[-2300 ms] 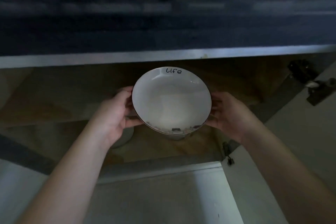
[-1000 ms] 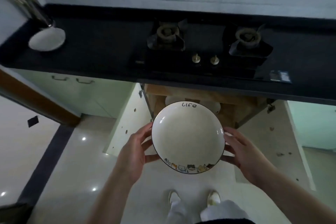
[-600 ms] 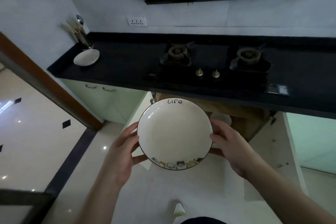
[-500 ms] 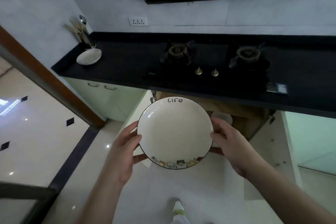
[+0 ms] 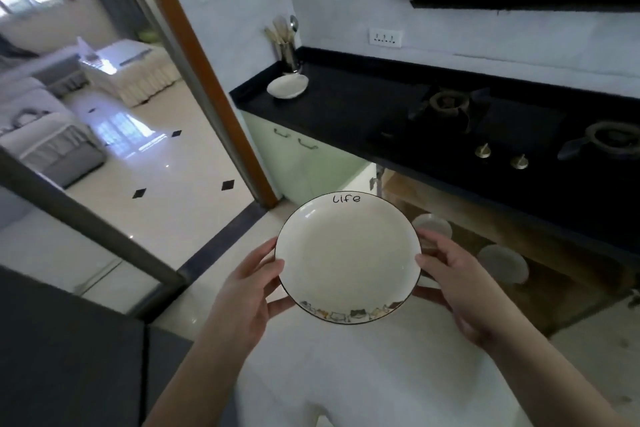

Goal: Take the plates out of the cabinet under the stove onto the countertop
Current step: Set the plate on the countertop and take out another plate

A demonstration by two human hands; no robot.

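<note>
A white plate (image 5: pixel 348 256) with a dark rim, the word "life" and small cat pictures is held level in front of me. My left hand (image 5: pixel 251 282) grips its left edge and my right hand (image 5: pixel 450 274) grips its right edge. Behind it the cabinet under the stove (image 5: pixel 519 246) stands open, with two more pale plates (image 5: pixel 502 262) inside. Another white plate (image 5: pixel 287 86) rests at the far left end of the black countertop (image 5: pixel 346 107).
A gas stove (image 5: pixel 485 121) with two burners and two knobs takes up the counter's right part. A metal utensil holder (image 5: pixel 289 52) stands in the counter's left corner. A wooden door frame (image 5: pixel 207 80) opens leftward to another room. A dark surface (image 5: pixel 69 357) lies at lower left.
I have risen from the cabinet with the plate in both hands, and the view has turned left. The counter's left end and the doorway are now in sight.
</note>
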